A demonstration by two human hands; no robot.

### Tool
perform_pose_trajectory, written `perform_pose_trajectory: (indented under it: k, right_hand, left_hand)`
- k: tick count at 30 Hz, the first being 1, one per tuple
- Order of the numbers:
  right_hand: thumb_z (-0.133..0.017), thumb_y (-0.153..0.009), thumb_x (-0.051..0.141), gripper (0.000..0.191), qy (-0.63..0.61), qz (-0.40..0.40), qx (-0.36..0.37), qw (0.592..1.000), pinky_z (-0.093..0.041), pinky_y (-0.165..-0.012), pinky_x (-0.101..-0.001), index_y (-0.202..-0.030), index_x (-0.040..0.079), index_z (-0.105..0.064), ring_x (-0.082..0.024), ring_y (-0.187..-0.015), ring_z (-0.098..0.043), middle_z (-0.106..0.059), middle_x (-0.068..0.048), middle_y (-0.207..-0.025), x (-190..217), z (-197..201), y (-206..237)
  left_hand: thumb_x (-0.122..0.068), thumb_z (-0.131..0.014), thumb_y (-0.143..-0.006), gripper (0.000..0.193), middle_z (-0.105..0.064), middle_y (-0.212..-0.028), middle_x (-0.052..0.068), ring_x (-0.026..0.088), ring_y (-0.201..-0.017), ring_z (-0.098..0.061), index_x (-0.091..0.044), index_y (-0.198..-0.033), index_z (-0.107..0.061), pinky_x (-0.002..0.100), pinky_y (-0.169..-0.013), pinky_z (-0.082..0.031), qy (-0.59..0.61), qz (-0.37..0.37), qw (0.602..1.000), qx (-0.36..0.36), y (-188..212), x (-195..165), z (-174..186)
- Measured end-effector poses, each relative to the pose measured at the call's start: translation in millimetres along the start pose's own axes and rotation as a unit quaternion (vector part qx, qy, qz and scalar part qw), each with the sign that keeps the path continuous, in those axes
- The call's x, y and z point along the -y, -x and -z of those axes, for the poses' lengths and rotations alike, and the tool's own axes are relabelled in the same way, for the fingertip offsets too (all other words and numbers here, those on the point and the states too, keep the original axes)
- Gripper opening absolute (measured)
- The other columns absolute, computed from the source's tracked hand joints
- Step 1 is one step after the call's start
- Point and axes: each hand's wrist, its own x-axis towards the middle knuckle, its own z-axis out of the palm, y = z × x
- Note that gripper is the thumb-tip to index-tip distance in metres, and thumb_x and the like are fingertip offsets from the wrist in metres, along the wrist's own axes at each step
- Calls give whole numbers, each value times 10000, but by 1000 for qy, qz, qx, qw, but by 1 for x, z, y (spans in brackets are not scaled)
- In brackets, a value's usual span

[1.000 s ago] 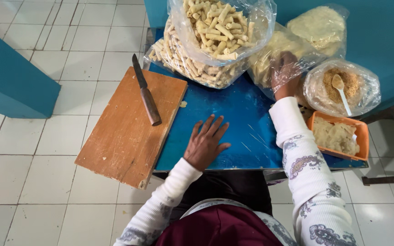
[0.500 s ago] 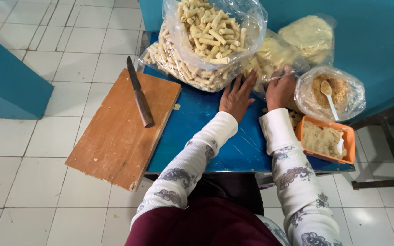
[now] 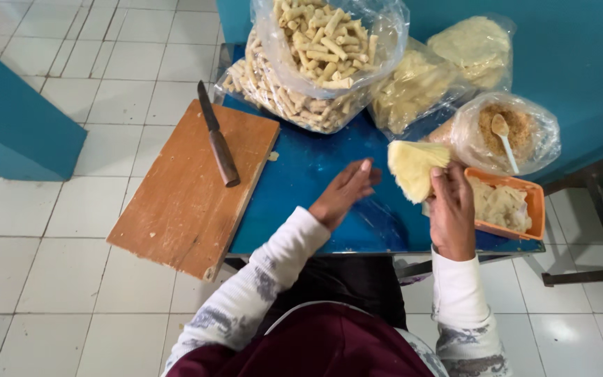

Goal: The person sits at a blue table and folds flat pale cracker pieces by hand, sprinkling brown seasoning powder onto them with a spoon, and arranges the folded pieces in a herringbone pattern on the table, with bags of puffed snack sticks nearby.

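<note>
1. The right hand (image 3: 451, 213) was clenched on a folded pale wrapper sheet (image 3: 413, 167), lifting it above the blue table (image 3: 301, 202); the left hand (image 3: 343, 192) hovered released, fingers spread, at the sheet's nine o'clock.
2. The sheet sat at ten o'clock of the orange tray (image 3: 535, 209) and six o'clock of the bag of wrappers (image 3: 413, 91).
3. To do this well, I judged the left hand should support the free edge so the thin sheet would not tear.
4. Half a second earlier both hands reached toward the bags at twelve o'clock with no sheet showing; now they had drawn back with one. The knife (image 3: 218, 139) on the cutting board (image 3: 183, 202) stayed put.
</note>
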Motion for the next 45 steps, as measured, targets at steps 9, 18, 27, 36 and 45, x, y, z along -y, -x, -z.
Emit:
perform_pose_trajectory:
  k: [9, 18, 27, 36, 45]
  right_hand:
    - [-722, -982, 199, 357, 308, 172, 96, 931, -534, -685, -310, -1293, 55, -620, -147, -830, -671, -672, -90, -1144, 11, -69, 12]
    - [-780, -864, 105, 259, 356, 370, 115, 850, -541, -777, -360, -1110, 68, -711, -290, -956, -656, -667, -103, -1080, 25, -89, 45]
    - [-775, -932, 54, 131, 309, 248, 126, 909, -569, -693, -311, -1050, 60, -720, -231, -822, -748, -750, -78, -1016, 15, -89, 34]
    - [-746, -940, 74, 132, 259, 250, 116, 926, -567, -709, -299, -1058, 18, -726, -218, -864, -742, -744, -93, -1050, 10, -97, 43]
    - [-742, -968, 142, 140, 109, 10, 177, 978, -522, -680, -239, -997, 6, -738, -60, -768, -644, -730, -21, -864, -22, -82, 27]
  left_hand:
    - [-536, -292, -1111, 664, -483, -1567, 77, 225, -1433, -475, -66, -1577, -356, 387, -1203, -371, 384, -93, 918, 40, 44, 31, 17]
    - [-491, -278, -1186, 622, -458, -1561, 107, 240, -1437, -429, -49, -1621, -308, 394, -1219, -331, 391, -133, 908, 69, 48, 57, 27]
    - [-451, -227, -1119, 630, -345, -1623, 69, 229, -1481, -372, -158, -1668, -126, 416, -1232, -290, 294, -143, 945, 24, 61, 52, 20]
    - [-437, -286, -1099, 688, -288, -1662, -24, 145, -1537, -313, -231, -1673, 34, 346, -1272, -247, 213, -189, 958, 11, 65, 55, 14]
    - [-248, -592, -1053, 640, -591, -1350, 42, 135, -1207, -583, -76, -1606, -319, 301, -1005, -488, 128, -169, 972, -104, 59, 57, 25]
